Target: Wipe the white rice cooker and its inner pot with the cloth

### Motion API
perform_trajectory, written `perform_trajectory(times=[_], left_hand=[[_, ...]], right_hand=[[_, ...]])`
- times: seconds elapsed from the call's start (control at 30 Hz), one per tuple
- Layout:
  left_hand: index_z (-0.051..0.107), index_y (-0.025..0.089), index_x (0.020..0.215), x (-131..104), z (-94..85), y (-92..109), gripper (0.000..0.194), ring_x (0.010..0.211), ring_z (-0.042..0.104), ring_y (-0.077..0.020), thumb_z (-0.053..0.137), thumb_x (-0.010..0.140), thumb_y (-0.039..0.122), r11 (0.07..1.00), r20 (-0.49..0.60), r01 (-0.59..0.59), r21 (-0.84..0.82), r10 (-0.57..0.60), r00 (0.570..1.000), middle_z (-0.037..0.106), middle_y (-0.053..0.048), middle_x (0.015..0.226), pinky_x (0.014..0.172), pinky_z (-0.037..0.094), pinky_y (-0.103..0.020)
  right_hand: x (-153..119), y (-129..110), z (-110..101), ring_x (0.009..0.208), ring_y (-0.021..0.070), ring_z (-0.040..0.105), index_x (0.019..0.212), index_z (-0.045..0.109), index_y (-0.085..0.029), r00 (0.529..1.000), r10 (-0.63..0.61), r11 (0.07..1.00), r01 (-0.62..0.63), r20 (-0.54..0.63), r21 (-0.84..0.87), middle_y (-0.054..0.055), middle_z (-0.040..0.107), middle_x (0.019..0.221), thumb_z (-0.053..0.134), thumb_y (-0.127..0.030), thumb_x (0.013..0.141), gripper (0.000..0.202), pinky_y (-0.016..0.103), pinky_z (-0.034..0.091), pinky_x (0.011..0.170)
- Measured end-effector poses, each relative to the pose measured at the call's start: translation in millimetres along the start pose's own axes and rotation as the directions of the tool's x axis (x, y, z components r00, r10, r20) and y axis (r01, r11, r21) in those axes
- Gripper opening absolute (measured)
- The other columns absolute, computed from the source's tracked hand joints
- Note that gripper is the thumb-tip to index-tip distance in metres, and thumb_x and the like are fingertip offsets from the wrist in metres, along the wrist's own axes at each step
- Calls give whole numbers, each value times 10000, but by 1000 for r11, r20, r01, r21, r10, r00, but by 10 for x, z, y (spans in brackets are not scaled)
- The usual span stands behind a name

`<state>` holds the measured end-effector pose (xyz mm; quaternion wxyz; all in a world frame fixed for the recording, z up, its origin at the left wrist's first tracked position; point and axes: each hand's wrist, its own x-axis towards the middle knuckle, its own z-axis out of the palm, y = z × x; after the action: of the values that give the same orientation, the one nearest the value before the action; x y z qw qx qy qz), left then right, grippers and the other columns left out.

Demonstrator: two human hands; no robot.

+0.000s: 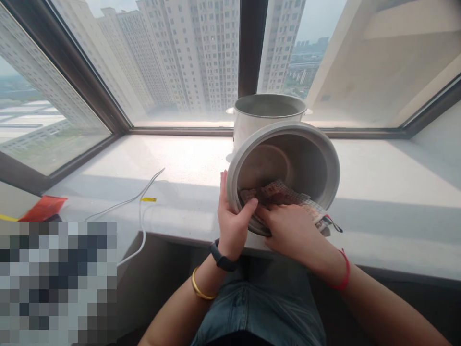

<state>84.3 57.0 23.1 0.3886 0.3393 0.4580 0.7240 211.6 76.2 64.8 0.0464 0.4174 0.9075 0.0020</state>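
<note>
A round metal pot (329, 168) is tilted on the white window sill, its mouth facing me. Wrapped round its left rim is my left hand (234, 223), with the thumb over the inner edge and the fingers along the outside. My right hand (290, 228) reaches into the lower part of the pot and presses a checked, patterned cloth (279, 192) against the inside wall. Part of the cloth hangs over the lower right rim, and some of the right fingers are hidden in it. Behind stands a second metal pot (270, 108), upright, with small side handles.
A white cable (142, 223) with a yellow tag (149, 199) lies on the sill (187, 192) at the left. Farther left is an orange packet (43, 207), above a blurred-out area. Large window panes with dark frames (248, 48) rise behind the pots.
</note>
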Motion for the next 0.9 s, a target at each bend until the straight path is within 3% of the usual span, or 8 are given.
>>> perform_trajectory(times=[0.13,0.23,0.33,0.4,0.53,0.67,0.8,0.9], left_hand=[[643,230,1181,-181,22,-257,487,1028,664,-250,749,707,202,990,-110,112,-90,-122,986,716,-38,1016,935,519,-381],[656,251,1158,186,18,31,566,1034,656,-245,709,616,96,985,14,137,-109,-136,991,716,-6,989,929,521,-372],[694,196,1051,617,31,410,510,972,668,-261,701,557,69,970,227,233,-65,-213,950,723,-17,927,906,530,-399],[682,207,1131,698,55,496,560,1005,671,-262,737,585,97,969,285,232,-82,-201,937,726,-38,1022,922,525,-400],[578,270,1302,273,105,157,682,1056,659,-224,767,659,147,976,33,98,-197,-93,995,689,-39,1179,934,514,-356],[639,177,947,-78,103,-121,361,741,645,-164,724,601,120,950,-205,165,-265,-223,953,689,1,815,718,520,-283],[625,176,843,210,2,166,366,683,601,-160,676,499,62,976,-62,183,-116,-191,980,667,23,722,642,485,-262],[653,172,863,439,-80,428,404,701,591,-168,656,478,49,983,54,182,22,-183,982,671,18,728,636,467,-258]], right_hand=[[16,-36,41,822,304,707,1173,639,-218,998,47,998,-45,-43,41,114,737,937,581,-218,775,403,327,413,615],[25,63,2,800,308,704,1234,615,-247,997,78,997,-78,-12,9,117,739,920,595,-221,757,478,328,404,611],[30,172,-94,792,323,701,1201,629,-263,997,56,998,-57,56,3,104,740,894,605,-235,732,470,336,407,619],[34,192,-138,782,320,699,1138,645,-263,997,29,999,-30,69,23,90,740,872,598,-241,729,413,331,407,617],[38,89,-92,794,294,698,1169,635,-236,1000,-1,998,0,25,61,95,743,888,576,-196,724,451,315,405,630],[33,-8,13,866,286,699,1202,630,-211,999,-13,991,17,-31,133,112,744,982,568,-209,774,432,330,421,682],[14,135,23,892,327,693,1315,596,-216,999,-6,999,8,-31,43,138,745,981,672,-327,759,572,460,422,868],[8,370,-17,919,349,686,1336,616,-186,997,-70,997,70,20,-39,146,748,911,754,-562,704,748,561,322,1031]])
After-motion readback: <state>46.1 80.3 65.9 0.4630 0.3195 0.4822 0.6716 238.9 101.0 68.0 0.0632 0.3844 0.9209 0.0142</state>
